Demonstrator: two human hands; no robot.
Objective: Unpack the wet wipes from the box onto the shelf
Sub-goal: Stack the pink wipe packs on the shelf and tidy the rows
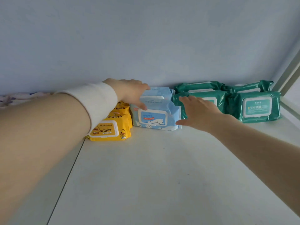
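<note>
On the white shelf [154,168] packs of wet wipes stand in rows against the back wall. Light blue wipes packs [155,117] with a polar bear label stand in the middle. My left hand [129,93] grips the top left of the blue packs, thumb on the front pack. My right hand [198,112] is spread flat against their right side, fingers apart, thumb at the front pack's lower corner. Yellow wipes packs [112,129] stand to the left, partly behind my left sleeve. Green wipes packs [256,108] fill the right. The box is out of view.
A blue-grey back wall [146,46] closes the shelf behind the packs. A white upright post [290,73] bounds the right end. A seam [68,176] runs through the shelf board at the left. Patterned fabric [19,96] shows at the far left.
</note>
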